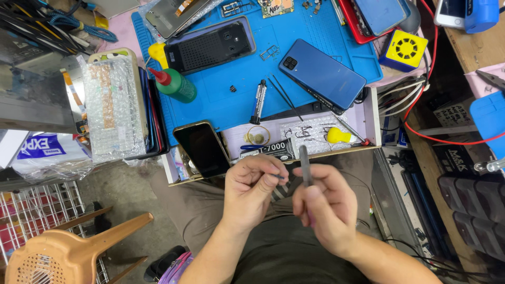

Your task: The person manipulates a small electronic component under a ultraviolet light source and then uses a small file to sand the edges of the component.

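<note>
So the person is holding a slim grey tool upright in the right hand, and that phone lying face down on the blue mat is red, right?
Not quite: the phone lying face down on the blue mat is blue, not red, as the head view shows. The rest holds: the right hand grips a slim grey tool upright in its fingers.

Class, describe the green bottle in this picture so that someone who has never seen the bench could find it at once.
Start at the big blue work mat that covers the bench top. Go to its left edge, just below the black phone back cover. There the small green bottle lies tilted beside a stack of phones. It is the only green thing there, and it has a red pointed nozzle.
</note>
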